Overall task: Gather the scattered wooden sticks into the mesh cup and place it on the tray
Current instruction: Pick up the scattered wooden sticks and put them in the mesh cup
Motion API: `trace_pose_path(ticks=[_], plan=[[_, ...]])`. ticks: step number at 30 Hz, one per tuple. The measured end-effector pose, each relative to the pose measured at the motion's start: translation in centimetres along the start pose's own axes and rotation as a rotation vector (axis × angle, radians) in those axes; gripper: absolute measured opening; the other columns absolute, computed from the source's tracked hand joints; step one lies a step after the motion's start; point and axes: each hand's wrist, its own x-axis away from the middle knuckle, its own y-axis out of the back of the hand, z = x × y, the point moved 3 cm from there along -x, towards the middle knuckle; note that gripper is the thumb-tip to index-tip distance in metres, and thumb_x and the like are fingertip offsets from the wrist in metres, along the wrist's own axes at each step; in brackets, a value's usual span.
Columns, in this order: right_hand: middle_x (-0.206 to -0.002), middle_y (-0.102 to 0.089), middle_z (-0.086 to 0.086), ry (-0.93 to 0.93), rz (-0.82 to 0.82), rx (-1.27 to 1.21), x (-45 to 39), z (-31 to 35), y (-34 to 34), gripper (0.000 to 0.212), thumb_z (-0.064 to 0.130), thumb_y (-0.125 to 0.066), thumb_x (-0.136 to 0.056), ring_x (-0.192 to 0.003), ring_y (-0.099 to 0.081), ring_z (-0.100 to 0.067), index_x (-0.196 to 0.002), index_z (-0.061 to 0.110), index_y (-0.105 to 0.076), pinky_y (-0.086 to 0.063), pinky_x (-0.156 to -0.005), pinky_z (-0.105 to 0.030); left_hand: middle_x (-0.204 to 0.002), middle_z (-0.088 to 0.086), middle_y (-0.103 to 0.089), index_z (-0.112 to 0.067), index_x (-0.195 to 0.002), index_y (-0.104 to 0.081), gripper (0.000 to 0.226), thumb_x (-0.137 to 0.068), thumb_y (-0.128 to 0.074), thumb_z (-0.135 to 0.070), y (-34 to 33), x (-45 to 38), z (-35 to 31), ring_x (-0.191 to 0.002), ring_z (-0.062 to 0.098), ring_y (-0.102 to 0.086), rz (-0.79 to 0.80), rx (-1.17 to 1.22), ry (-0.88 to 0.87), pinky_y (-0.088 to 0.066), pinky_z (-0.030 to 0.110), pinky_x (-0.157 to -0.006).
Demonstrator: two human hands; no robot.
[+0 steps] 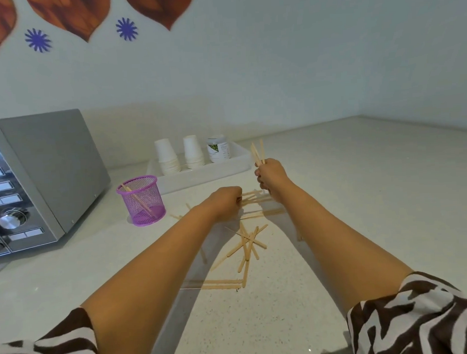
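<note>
Pale matt wooden sticks (246, 243); purple metal-mesh cup (142, 201); speckled smooth counter (361, 198); white plastic tray (200, 175).

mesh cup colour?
Purple: the mesh cup has a purple wire body and a lighter lilac rim, seen best in the head view, the only one.

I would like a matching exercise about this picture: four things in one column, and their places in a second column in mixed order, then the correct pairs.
Things
1. mesh cup
2. paper cups
3. right hand
4. microwave

Places
A. inside the white tray
B. at the left edge of the counter
C. raised, gripping a few wooden sticks
D. on the counter between the microwave and the tray

Pairs: 1-D, 2-A, 3-C, 4-B
</note>
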Motion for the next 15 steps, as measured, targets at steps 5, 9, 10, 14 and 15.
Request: trace_pose_path(ticks=[5,9,10,14,15], plan=[[-0.066,-0.043,0.001,0.134,-0.215,-0.385,0.1,1.9,2.3,0.027,-0.003,-0.029,-0.092,-0.049,-0.034,-0.009,-0.101,0.011,-0.051,-0.03,-0.039,-0.016,-0.093,0.016,-0.061,-0.009,-0.09,-0.046,0.006,-0.094,-0.042,-0.007,1.9,0.4,1.5,-0.081,0.026,-0.051,-0.196,0.266,0.073,-0.04,0.033,-0.069],[-0.063,-0.039,0.002,0.158,-0.261,-0.489,0.6,2.2,2.5,0.034,-0.002,-0.026,-0.093,-0.048,-0.032,-0.008,-0.082,0.018,-0.051,-0.029,-0.04,-0.016,-0.072,0.002,-0.057,-0.009,-0.087,-0.049,0.015,-0.096,-0.037,-0.007,4.2,1.2,2.9,-0.06,0.013,-0.045,-0.455,0.668,0.245,-0.033,0.023,-0.052],[-0.063,-0.039,0.002,0.142,-0.235,-0.476,0.7,1.8,1.9,0.035,-0.002,-0.026,-0.093,-0.049,-0.032,-0.009,-0.079,0.02,-0.049,-0.029,-0.042,-0.017,-0.071,-0.002,-0.055,-0.01,-0.081,-0.05,0.02,-0.095,-0.037,-0.005,4.7,1.6,3.3,-0.061,0.012,-0.044,-0.511,0.786,0.301,-0.033,0.022,-0.053],[-0.063,-0.039,0.001,0.056,-0.084,-0.445,1.2,0.9,-1.4,0.034,0.002,-0.024,-0.097,-0.05,-0.032,-0.009,-0.076,0.017,-0.046,-0.028,-0.045,-0.019,-0.088,-0.002,-0.06,-0.015,-0.066,-0.055,0.036,-0.094,-0.037,-0.001,6.5,2.8,5.6,-0.084,0.015,-0.049,-0.673,1.16,0.452,-0.038,0.025,-0.067],[-0.063,-0.039,0.001,0.042,-0.051,-0.436,1.4,0.9,-2.1,0.034,0.004,-0.024,-0.098,-0.05,-0.032,-0.009,-0.076,0.017,-0.045,-0.029,-0.044,-0.018,-0.083,0.0,-0.059,-0.016,-0.071,-0.056,0.034,-0.096,-0.037,-0.003,6.9,3.1,6.3,-0.079,0.014,-0.049,-0.699,1.276,0.472,-0.038,0.025,-0.065]])
